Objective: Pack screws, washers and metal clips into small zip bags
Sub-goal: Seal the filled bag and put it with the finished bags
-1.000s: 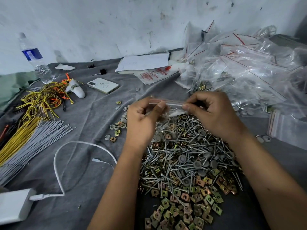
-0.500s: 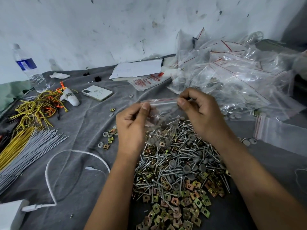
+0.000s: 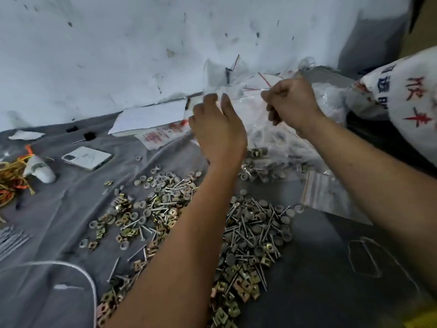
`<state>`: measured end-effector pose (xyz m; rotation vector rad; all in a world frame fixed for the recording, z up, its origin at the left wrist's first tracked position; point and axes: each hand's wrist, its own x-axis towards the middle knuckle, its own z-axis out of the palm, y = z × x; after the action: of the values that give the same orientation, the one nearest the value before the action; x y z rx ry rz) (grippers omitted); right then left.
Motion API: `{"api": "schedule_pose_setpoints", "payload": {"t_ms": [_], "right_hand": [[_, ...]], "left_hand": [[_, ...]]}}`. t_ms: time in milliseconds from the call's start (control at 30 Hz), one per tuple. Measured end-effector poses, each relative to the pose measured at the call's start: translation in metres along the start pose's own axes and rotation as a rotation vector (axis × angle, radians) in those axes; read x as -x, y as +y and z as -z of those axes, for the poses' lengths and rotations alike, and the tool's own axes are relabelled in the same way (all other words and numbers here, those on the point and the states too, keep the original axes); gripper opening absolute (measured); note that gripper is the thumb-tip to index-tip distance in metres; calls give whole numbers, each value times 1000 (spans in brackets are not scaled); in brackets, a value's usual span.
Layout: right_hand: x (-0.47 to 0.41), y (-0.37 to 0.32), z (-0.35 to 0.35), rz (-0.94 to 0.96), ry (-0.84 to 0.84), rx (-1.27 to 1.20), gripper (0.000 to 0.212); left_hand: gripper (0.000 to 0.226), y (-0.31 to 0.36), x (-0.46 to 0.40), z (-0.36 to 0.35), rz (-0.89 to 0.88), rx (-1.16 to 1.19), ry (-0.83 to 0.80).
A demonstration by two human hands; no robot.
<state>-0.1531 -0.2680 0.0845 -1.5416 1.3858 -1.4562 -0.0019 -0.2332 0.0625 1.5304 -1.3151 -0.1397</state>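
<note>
Left hand: the bare left hand was raised over the far side of the table, fingers straight and slightly spread; I could not tell whether it touched anything, and it gripped nothing that I could see.
Right hand: the bare right hand was raised beside it, fingers curled inward with fingertips close to the thumb; a small clear bag may have been pinched there, but against the plastic behind I could not tell.
Packed stock: the heap of small clear zip bags with red seal lines lay just beyond both hands, against the white wall; grey washers and brass clips showed through the lower bags, so a good many looked already filled.
Empty stock: a flat stack of unfilled clear zip bags lay to the right of the loose parts.
Loose parts: long silver screws, round grey washers and square brass-coloured metal clips lay mixed in a wide pile on the grey cloth-covered table, beneath both forearms.
Progress, as judged: well under way but far from finished; the unpacked pile was large.
Step in hand, as judged: between bags, at the finished heap.
Bystanders: a white smartphone and white paper sheets lay to the left.
</note>
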Motion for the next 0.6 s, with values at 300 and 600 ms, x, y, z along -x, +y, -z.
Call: {"api": "schedule_pose_setpoints", "payload": {"t_ms": [300, 600], "right_hand": [[73, 64, 89, -117, -178, 823, 38], [112, 83, 109, -143, -484, 837, 44]], "left_hand": [[72, -19, 42, -100, -384, -533, -720], [78, -7, 35, -95, -244, -462, -844]]}}
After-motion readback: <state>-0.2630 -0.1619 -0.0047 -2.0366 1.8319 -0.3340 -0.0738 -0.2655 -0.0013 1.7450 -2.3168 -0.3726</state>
